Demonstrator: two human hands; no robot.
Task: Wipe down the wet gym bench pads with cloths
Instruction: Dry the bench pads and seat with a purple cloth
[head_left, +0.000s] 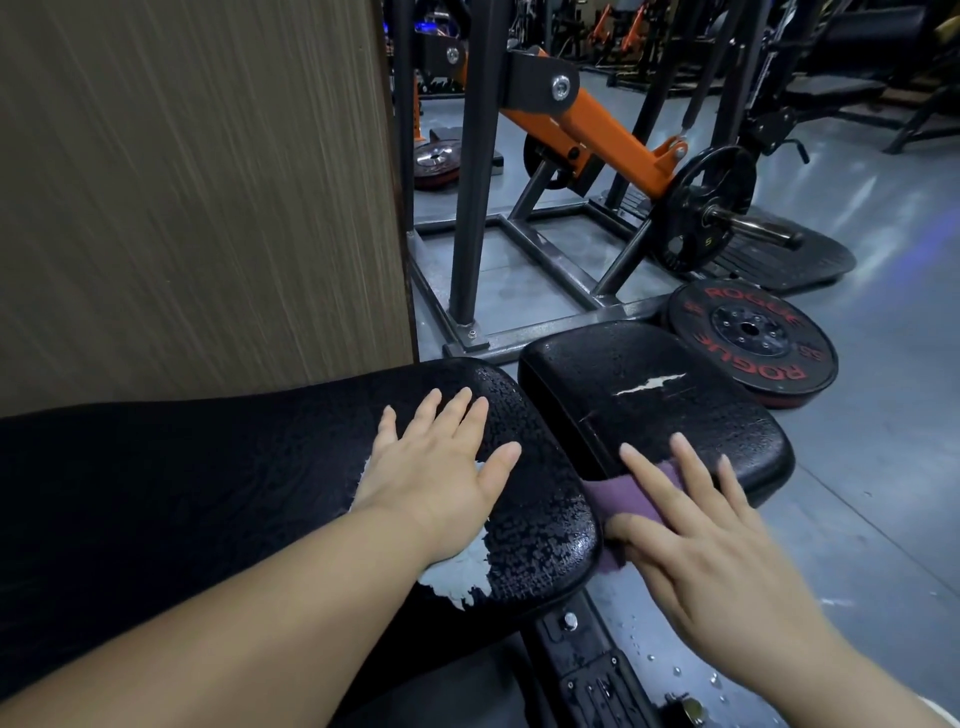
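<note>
Dim gym, cool bluish light; pale glare patches on glossy grey floor (872, 218). Droplets glint on black padded bench pad (519, 415). Wide-angle bend at edges, far background murky, soft.

Left hand (441, 467) flat, fingers spread, palm down on wet long bench pad (208, 493), over worn white patch (457, 571). Right hand (696, 535) at 4 o'clock from it, pressing purple cloth (623, 493) onto near edge of smaller seat pad (649, 405). Rogue plate (753, 338) at 1 o'clock of seat pad, on floor.
</note>
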